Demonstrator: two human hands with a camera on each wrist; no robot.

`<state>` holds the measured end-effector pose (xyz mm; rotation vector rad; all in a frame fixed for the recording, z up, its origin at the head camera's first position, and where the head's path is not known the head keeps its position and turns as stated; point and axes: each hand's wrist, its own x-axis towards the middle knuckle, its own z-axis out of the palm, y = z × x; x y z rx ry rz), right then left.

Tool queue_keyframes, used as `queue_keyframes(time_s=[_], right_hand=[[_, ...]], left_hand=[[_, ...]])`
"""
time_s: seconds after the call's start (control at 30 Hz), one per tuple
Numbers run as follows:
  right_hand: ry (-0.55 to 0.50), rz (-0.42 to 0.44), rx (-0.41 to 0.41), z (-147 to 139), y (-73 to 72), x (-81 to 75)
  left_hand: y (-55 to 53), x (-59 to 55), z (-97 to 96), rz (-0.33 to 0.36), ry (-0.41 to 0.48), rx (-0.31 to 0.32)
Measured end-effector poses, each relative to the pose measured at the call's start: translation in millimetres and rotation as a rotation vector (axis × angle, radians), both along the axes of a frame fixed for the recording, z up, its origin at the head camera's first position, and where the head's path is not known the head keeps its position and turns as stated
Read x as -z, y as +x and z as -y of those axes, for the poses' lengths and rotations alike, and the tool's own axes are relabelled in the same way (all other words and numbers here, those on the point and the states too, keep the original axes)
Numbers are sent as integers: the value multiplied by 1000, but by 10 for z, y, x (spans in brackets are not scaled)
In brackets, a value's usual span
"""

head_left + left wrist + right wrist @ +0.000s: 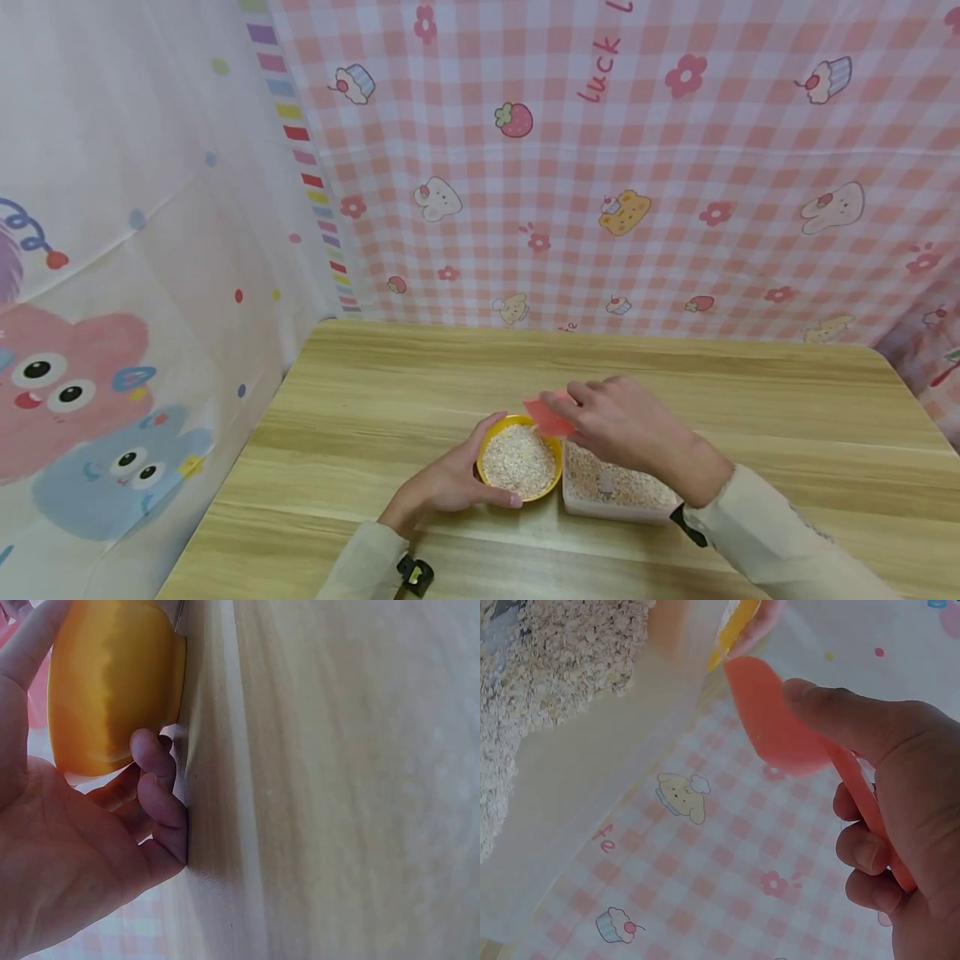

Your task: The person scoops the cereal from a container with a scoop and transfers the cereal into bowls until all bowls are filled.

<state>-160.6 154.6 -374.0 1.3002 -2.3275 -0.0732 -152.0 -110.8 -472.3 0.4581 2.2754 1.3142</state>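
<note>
My left hand grips a yellow bowl from its left side, thumb and fingers spread round the wall. Rolled oats fill the bowl up near its rim. In the left wrist view the fingertips curl beneath the bowl's side, close over the table. A coral-pink scoop is held by its handle in my right hand, with the thumb along the back of the scoop. The scoop tilts toward the bowl, its edge right at the far right rim. Its inside is hidden.
Just right of the bowl stands a translucent rectangular container of oats, partly under my right forearm. Both rest on a wood-grain table. A pink checked cloth hangs behind, and a white printed cloth hangs at the left.
</note>
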Motion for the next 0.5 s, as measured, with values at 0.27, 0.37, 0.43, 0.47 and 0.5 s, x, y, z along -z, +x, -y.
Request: queue_keyframes(time_s=[0.27, 0.37, 0.43, 0.47, 0.5], right_hand=[[7, 23, 36, -103, 57, -98], [-16, 50, 45, -181, 81, -119], [-35, 74, 54, -234, 97, -122], [-43, 87, 61, -261, 107, -126], [-53, 103, 64, -287, 118, -130]], left_hand=[[-5, 5, -7, 11, -3, -10], [-5, 6, -5, -1, -6, -4], [-6, 8, -4, -8, -3, 0], [-5, 7, -4, -9, 0, 1], [-4, 4, -5, -12, 2, 3]])
